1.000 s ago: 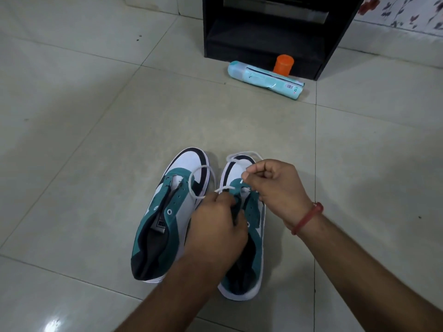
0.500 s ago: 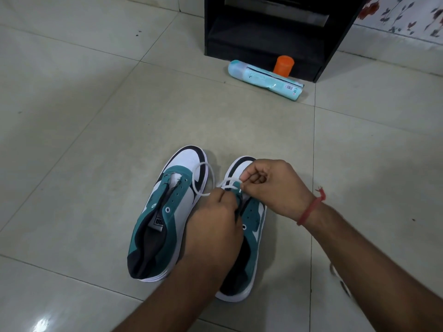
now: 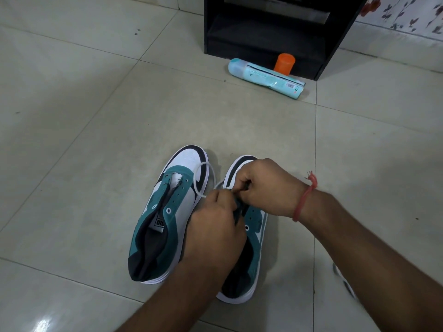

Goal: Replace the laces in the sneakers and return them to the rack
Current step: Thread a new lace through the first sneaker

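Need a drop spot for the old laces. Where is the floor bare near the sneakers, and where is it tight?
Bare tile lies left of the left sneaker, and between the sneaker toes and the light blue bottle. Right of the right sneaker the right forearm crosses. Tight: the gap between the sneakers, where the left hand, right hand and white lace crowd, and the black rack front.

The scene is being lit dimly and evenly, with a greenish cast being thrown over the tiled floor (image 3: 96, 140). A bright glare spot is being reflected low on the left. Soft shadows are being cast across the floor at left and right. Grout lines are being bent by wide-angle distortion toward the edges. The right forearm (image 3: 359, 248) is being slightly blurred.
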